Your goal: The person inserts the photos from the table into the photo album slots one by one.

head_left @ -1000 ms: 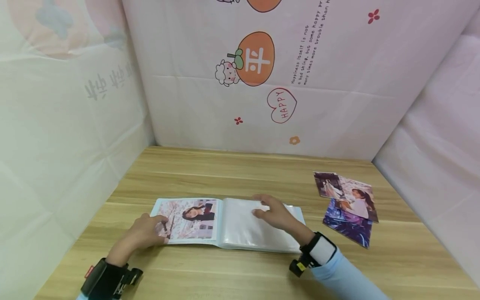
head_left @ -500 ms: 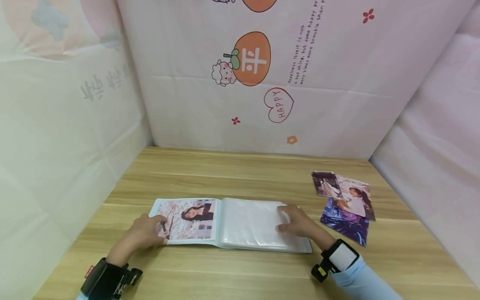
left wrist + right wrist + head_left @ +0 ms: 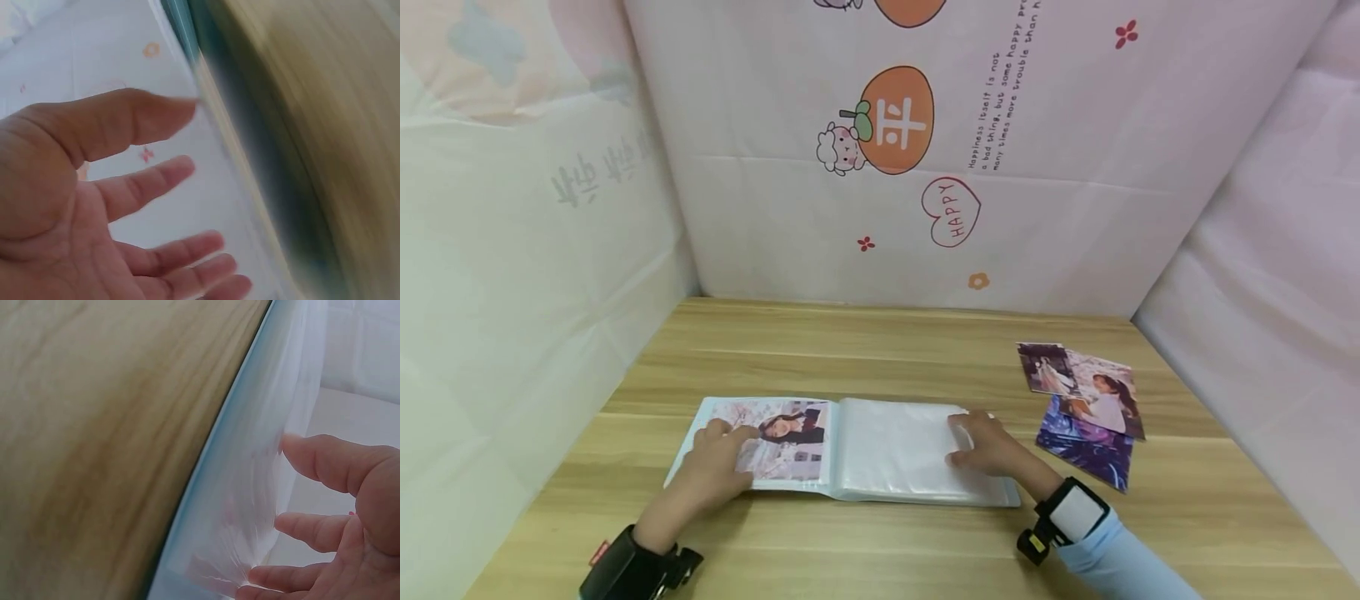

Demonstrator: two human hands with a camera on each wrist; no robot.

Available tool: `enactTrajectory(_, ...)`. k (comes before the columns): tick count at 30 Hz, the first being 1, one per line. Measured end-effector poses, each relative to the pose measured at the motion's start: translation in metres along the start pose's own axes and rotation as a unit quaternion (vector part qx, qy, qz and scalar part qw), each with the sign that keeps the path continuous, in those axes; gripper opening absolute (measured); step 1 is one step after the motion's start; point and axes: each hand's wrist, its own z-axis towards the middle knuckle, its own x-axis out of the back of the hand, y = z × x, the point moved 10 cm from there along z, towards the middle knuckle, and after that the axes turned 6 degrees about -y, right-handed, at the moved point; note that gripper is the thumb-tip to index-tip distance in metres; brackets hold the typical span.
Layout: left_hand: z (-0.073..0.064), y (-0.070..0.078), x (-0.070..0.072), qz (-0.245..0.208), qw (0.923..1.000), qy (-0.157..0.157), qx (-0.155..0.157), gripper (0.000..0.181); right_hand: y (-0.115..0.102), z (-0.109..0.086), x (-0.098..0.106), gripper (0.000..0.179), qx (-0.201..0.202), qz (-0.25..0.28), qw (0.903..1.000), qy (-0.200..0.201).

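Note:
A photo album point(image 3: 887, 454) with pale blue covers lies open on the wooden table. Its left page holds a photo point(image 3: 808, 421) of a person among pink blossoms; its right page is a cloudy plastic sleeve. My left hand point(image 3: 711, 467) is over the left page, covering part of the photo. In the left wrist view its fingers point(image 3: 162, 119) are spread and hold nothing; contact with the page cannot be told. My right hand point(image 3: 992, 450) rests on the right part of the plastic sleeve, fingertips point(image 3: 290, 447) touching the clear pages point(image 3: 262, 462) without visible pinching.
Several loose photos overlap at the right: a dark one point(image 3: 1045, 367), a blossom portrait point(image 3: 1108, 396) and a blue-purple one point(image 3: 1086, 446). White printed cloth point(image 3: 775, 225) walls the table point(image 3: 850, 350) at the back and both sides.
My left hand has left the album's left edge and moved right, over the photo. My right hand has slid right across the plastic sleeve and then stayed there.

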Motion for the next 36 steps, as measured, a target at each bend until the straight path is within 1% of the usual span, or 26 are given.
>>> enactTrajectory(2, 0.003, 0.017, -0.002, 0.0, 0.9989, 0.018, -0.043, 0.049, 0.001, 0.0, 0.0, 0.057, -0.003, 0.0, 1.0, 0.0)
enactTrajectory(4, 0.005, 0.033, -0.008, 0.0, 0.9956, 0.023, -0.091, 0.046, 0.0, 0.001, -0.001, 0.057, -0.002, -0.004, 1.0, 0.001)
enactTrajectory(7, 0.008, 0.055, -0.021, -0.003, 0.9858, 0.014, -0.167, 0.044, 0.001, 0.0, 0.0, 0.057, -0.005, -0.001, 1.0, 0.001)
enactTrajectory(8, 0.009, 0.061, -0.025, -0.004, 0.9824, 0.008, -0.187, 0.043, 0.001, 0.0, 0.0, 0.057, -0.006, -0.001, 1.0, 0.001)
enactTrajectory(9, 0.009, 0.066, -0.03, -0.002, 0.9789, 0.003, -0.204, 0.043, 0.001, -0.001, 0.0, 0.057, -0.007, -0.001, 1.0, 0.001)
enactTrajectory(10, 0.01, 0.07, -0.034, -0.003, 0.9765, -0.002, -0.215, 0.044, 0.002, -0.001, 0.0, 0.058, -0.011, 0.002, 0.9999, 0.001)
enactTrajectory(13, 0.011, 0.082, -0.045, 0.006, 0.9705, -0.017, -0.24, 0.044, 0.002, -0.002, 0.0, 0.058, -0.01, 0.0, 1.0, 0.001)
enactTrajectory(17, 0.012, 0.092, -0.057, 0.022, 0.9675, -0.046, -0.247, 0.042, 0.002, -0.002, -0.001, 0.058, -0.005, -0.001, 1.0, 0.002)
enactTrajectory(20, 0.013, 0.093, -0.063, 0.033, 0.969, -0.064, -0.236, 0.04, 0.004, -0.002, -0.002, 0.058, -0.006, 0.0, 1.0, 0.003)
enactTrajectory(25, 0.016, 0.091, -0.065, 0.031, 0.9717, -0.077, -0.221, 0.041, 0.007, -0.001, -0.003, 0.058, -0.017, 0.006, 0.9998, 0.001)
enactTrajectory(27, 0.016, 0.09, -0.065, 0.026, 0.9719, -0.08, -0.22, 0.041, 0.005, -0.001, -0.002, 0.058, -0.012, 0.009, 0.9999, 0.001)
enactTrajectory(29, 0.015, 0.089, -0.066, 0.022, 0.972, -0.082, -0.219, 0.041, 0.006, -0.002, 0.001, 0.059, -0.011, 0.026, 0.9996, 0.003)
enactTrajectory(32, 0.015, 0.09, -0.066, 0.019, 0.9718, -0.087, -0.218, 0.041, 0.011, -0.001, 0.013, 0.06, -0.002, 0.066, 0.9975, 0.024)
enactTrajectory(35, 0.015, 0.09, -0.065, 0.018, 0.9717, -0.091, -0.217, 0.04, 0.029, 0.0, 0.032, 0.06, -0.017, 0.125, 0.9909, 0.048)
enactTrajectory(36, 0.016, 0.091, -0.065, 0.017, 0.9715, -0.092, -0.218, 0.04, 0.037, 0.0, 0.039, 0.058, -0.025, 0.134, 0.9891, 0.055)
